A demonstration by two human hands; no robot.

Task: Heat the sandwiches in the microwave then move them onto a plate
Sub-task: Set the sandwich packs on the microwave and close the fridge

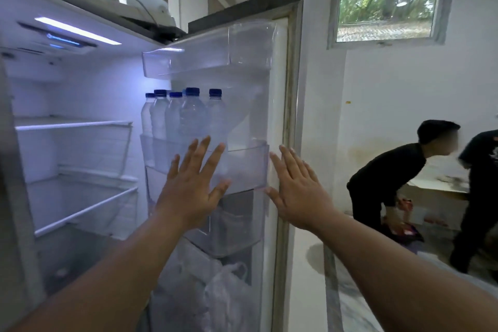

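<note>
I face an open fridge with its door [280, 105] swung out in front of me. My left hand [192, 183] is flat with fingers spread against the clear middle door bin [248, 167]. My right hand [299, 188], fingers straight, lies on the door's inner edge beside that bin. Neither hand holds anything. No sandwiches, microwave or plate are in view.
Several blue-capped water bottles [191, 113] stand in the door bin. An upper door bin [210, 54] is bare; a white plastic bag [226, 291] sits in the lowest one. Glass shelves [75, 124] are at left. Two people in black [385, 180] bend over at right, below a window [388, 5].
</note>
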